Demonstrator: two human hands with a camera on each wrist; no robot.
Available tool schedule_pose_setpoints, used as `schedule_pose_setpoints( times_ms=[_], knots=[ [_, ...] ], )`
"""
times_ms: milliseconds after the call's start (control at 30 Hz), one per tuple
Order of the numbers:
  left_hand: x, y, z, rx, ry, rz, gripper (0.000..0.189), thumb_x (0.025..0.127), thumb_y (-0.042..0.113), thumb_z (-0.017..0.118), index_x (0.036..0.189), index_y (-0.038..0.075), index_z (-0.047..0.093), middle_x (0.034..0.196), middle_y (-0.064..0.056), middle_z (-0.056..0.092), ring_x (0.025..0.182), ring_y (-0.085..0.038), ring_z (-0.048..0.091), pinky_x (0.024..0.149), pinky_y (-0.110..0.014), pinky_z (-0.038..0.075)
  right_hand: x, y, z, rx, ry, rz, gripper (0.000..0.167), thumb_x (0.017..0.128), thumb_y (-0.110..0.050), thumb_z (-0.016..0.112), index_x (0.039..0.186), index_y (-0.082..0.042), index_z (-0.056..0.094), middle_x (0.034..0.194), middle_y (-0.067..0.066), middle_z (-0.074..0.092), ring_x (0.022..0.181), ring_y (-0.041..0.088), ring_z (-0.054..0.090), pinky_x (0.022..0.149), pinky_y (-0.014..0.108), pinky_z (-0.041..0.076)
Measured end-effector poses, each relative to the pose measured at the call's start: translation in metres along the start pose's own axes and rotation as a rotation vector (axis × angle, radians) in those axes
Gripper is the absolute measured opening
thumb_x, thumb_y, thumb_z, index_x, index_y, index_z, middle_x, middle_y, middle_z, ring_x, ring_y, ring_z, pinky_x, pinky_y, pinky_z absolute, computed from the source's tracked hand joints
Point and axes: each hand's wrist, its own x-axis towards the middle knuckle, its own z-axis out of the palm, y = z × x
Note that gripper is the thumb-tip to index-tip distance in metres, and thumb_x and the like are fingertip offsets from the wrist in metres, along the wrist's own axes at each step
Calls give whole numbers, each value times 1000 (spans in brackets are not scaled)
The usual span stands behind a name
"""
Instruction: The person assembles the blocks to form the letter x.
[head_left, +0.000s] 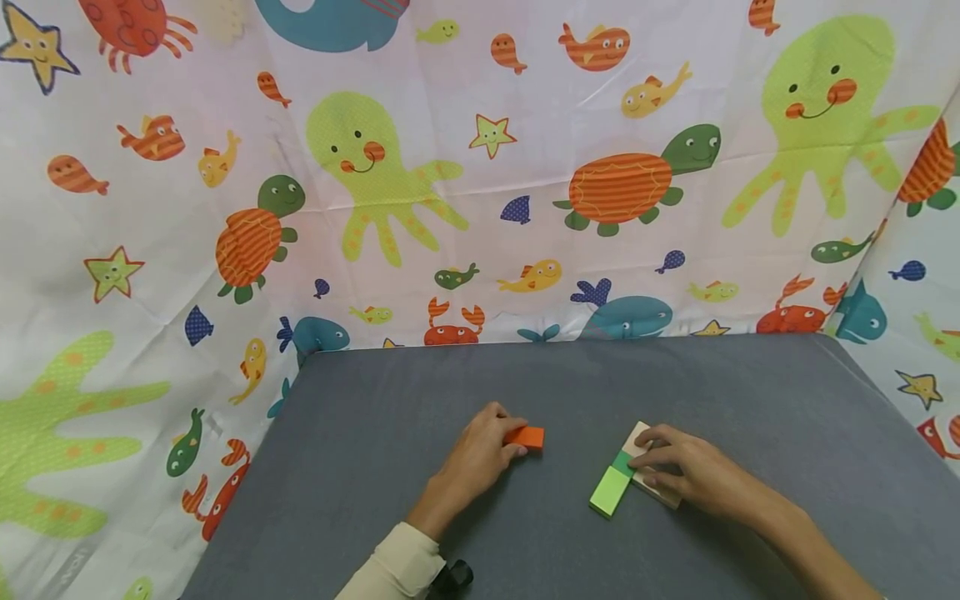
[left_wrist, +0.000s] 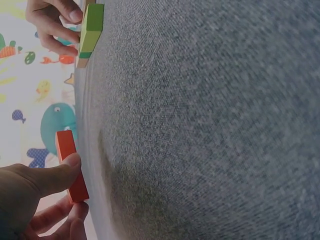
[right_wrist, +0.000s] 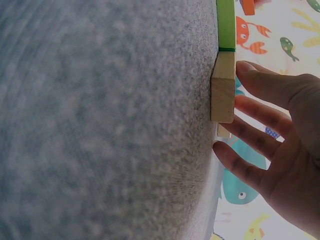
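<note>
My left hand (head_left: 476, 454) pinches an orange-red rectangular block (head_left: 533, 437) between thumb and fingers. In the left wrist view that block (left_wrist: 67, 144) appears held above the grey surface. To the right, a light green block (head_left: 610, 492) lies against a small darker green piece (head_left: 622, 462). Plain wooden blocks adjoin them, one at the far end (head_left: 636, 438) and another nearer me (head_left: 662, 493). Over this cluster is my right hand (head_left: 697, 473), its fingertips at the blocks. The right wrist view shows its fingers extended and spread beside a wooden block (right_wrist: 223, 90), partly hiding it.
A grey cloth-covered table (head_left: 390, 400) lies under the blocks. Behind it and along both sides hangs a white curtain (head_left: 465, 75) printed with sea animals. A small black object (head_left: 452, 577) shows at the left sleeve cuff (head_left: 408, 560).
</note>
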Motion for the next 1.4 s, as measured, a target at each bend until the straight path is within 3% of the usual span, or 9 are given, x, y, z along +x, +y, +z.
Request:
schedule_pose_setpoints(
  times_ms=[367, 633, 1100, 1400],
  knots=[
    [8, 8, -1, 16, -15, 15, 39, 95, 21, 82, 131, 9, 76, 114, -4, 64, 97, -16, 59, 89, -33, 53, 0, -1, -5, -22, -24, 46, 26, 92, -20, 83, 117, -27, 83, 129, -1, 66, 114, 24, 67, 89, 46, 58],
    [13, 10, 4, 17, -52, 3, 40, 96, 23, 81, 134, 11, 75, 116, -3, 65, 99, -14, 59, 91, -31, 54, 2, 1, -3, -14, -23, 36, 25, 93, -22, 83, 117, -26, 83, 128, -1, 67, 113, 25, 67, 88, 45, 58],
    [20, 19, 7, 77, -43, 66, 39, 95, 24, 81, 131, 10, 76, 119, -4, 68, 104, -17, 63, 95, -36, 53, 2, 2, -7, -19, -41, 66, 27, 92, -20, 82, 118, -28, 82, 129, -2, 66, 115, 25, 66, 90, 48, 58],
    [25, 27, 8, 93, -54, 72, 38, 94, 24, 83, 129, 11, 77, 117, -3, 68, 103, -17, 64, 91, -37, 51, 2, 2, -7, -18, -39, 66, 25, 92, -22, 83, 117, -28, 83, 129, -2, 66, 115, 26, 67, 90, 48, 58]
  ],
)
